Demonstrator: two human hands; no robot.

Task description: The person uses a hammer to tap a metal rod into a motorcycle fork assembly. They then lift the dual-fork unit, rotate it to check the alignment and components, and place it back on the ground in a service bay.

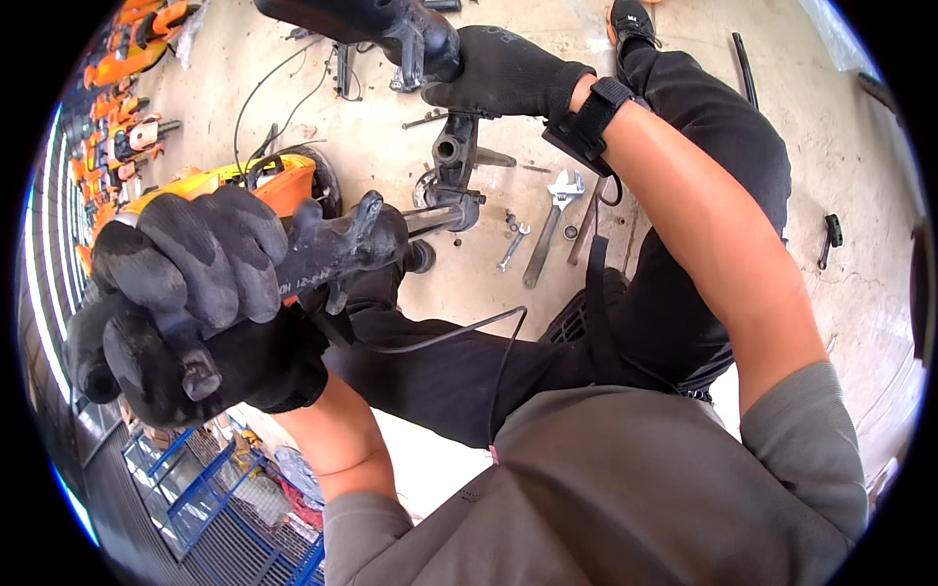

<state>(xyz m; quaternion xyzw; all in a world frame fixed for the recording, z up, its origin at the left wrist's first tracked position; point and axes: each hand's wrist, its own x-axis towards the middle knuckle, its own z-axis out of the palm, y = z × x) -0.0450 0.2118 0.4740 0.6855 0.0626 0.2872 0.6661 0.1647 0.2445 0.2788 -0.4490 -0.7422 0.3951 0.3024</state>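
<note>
A black front fork (357, 237) with two thick legs lies across my hands, its metal crown (456, 161) between them. My left hand (200, 293), in a black glove, is closed around the near leg. A short silver tube (433, 221) shows between that leg and the crown. My right hand (503, 73), also gloved, wraps the inner end of the far leg (371, 24) beside the crown; its fingertips are partly hidden. On the floor nearby lie an adjustable wrench (553, 227), a small open-ended wrench (514, 246) and a brownish metal bar (586, 223).
Small nuts and bolts (512, 221) lie by the wrenches. An orange-yellow vehicle body part (283, 186) with black cables sits left of the crown. Orange machines (122, 137) line the far left, above a blue metal rack (200, 479). A black tube (745, 70) lies at the far right.
</note>
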